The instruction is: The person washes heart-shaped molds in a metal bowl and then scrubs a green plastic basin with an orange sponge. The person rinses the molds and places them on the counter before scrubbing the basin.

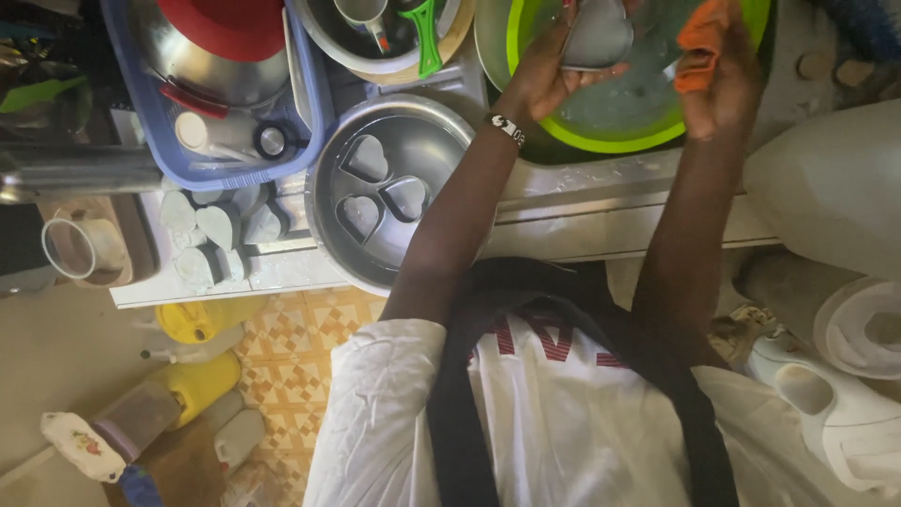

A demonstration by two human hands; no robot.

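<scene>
Heart-shaped tin within left fingers

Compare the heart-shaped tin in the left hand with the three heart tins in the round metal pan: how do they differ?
The held heart tin is gripped by the left hand over the green basin, tilted; the three heart tins lie flat, open side up, in the round metal pan. The held one is next to the orange cloth in the right hand; the others are untouched. All are grey metal hearts.

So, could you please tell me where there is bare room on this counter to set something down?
Only the pale counter strip between the round steel basin and green bowl; the blue plastic basket side is crowded.
</scene>
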